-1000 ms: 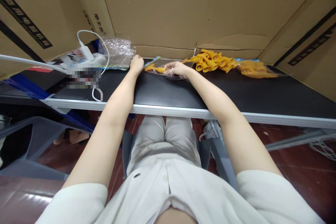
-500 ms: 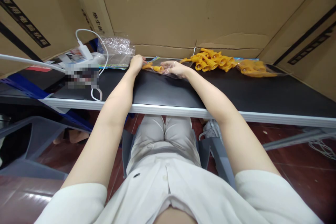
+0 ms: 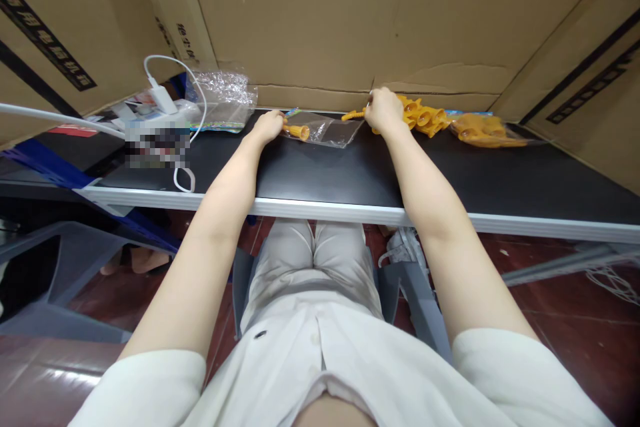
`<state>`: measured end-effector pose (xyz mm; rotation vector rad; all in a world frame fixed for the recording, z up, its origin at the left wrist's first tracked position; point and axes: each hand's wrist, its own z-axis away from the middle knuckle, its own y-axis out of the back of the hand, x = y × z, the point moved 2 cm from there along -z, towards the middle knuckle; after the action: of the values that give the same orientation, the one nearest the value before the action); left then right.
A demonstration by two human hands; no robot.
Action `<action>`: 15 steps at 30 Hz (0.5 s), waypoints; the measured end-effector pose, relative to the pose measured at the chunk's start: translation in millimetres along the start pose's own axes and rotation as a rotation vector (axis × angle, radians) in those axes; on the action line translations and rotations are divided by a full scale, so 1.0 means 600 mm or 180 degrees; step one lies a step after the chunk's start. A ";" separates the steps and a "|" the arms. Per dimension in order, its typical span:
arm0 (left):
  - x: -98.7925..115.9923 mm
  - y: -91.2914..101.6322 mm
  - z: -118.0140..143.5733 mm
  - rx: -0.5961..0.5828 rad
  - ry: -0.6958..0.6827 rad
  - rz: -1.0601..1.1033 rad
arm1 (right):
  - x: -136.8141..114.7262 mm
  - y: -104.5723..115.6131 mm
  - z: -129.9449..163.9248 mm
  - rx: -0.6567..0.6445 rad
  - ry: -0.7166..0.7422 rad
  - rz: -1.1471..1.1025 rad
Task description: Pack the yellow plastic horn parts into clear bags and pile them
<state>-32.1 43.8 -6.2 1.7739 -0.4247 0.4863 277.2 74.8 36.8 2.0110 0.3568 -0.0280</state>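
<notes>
1. Head view, left hand (image 3: 270,125): it rests on the black table (image 3: 320,180) with its fingers pinching the near end of a clear plastic bag (image 3: 325,130). One orange toy (image 3: 299,131) lies inside the bag, just beyond the fingertips.
2. Head view, right hand (image 3: 384,110): it sits farther out and to the right of the bag, curled over the near edge of a heap of orange toys (image 3: 425,117). It seems to close on one piece, whose ribbed stem (image 3: 353,115) sticks out to the left of the knuckles; how firm the grip is I cannot tell.
3. Handling, as a judgement: the bag is thin, limp and slippery film, so it is best held at the mouth edge, pinned against the table. The toys look like light, hard plastic with a flared bell end and a thin stem; the stem offers the easier pinch.
4. Around the hands: beyond the heap, right of the right hand, lies a filled bag of orange pieces (image 3: 483,131). Left of the left hand sit crumpled clear bags (image 3: 225,97) and a white charger with cable (image 3: 163,100). Cardboard sheets (image 3: 320,13) wall the table behind.
</notes>
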 end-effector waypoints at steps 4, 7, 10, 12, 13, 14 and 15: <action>-0.001 0.004 0.003 0.0035 0.0075 -0.0141 | 0.044 -0.015 0.006 -0.0129 -0.0088 0.0510; -0.004 0.004 0.002 0.0054 0.0132 -0.0142 | 0.044 -0.020 0.011 -0.0271 -0.0092 0.0620; -0.009 0.002 0.000 0.0064 0.0156 -0.0108 | 0.037 -0.021 0.014 -0.0310 -0.0152 0.0691; -0.011 0.001 -0.001 0.0065 0.0162 -0.0094 | 0.037 -0.025 0.014 -0.0312 -0.0180 0.0743; -0.011 0.001 -0.002 0.0065 0.0167 -0.0093 | 0.038 -0.027 0.014 -0.0291 -0.0183 0.0761; -0.011 0.001 -0.002 0.0070 0.0175 -0.0095 | 0.040 -0.030 0.013 -0.0254 -0.0187 0.0772; -0.010 0.001 -0.001 0.0071 0.0177 -0.0099 | 0.042 -0.033 0.012 -0.0205 -0.0192 0.0781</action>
<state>-37.4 44.5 -8.7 1.7815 -0.3536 0.5190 297.1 82.6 11.8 1.9725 0.0700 0.0753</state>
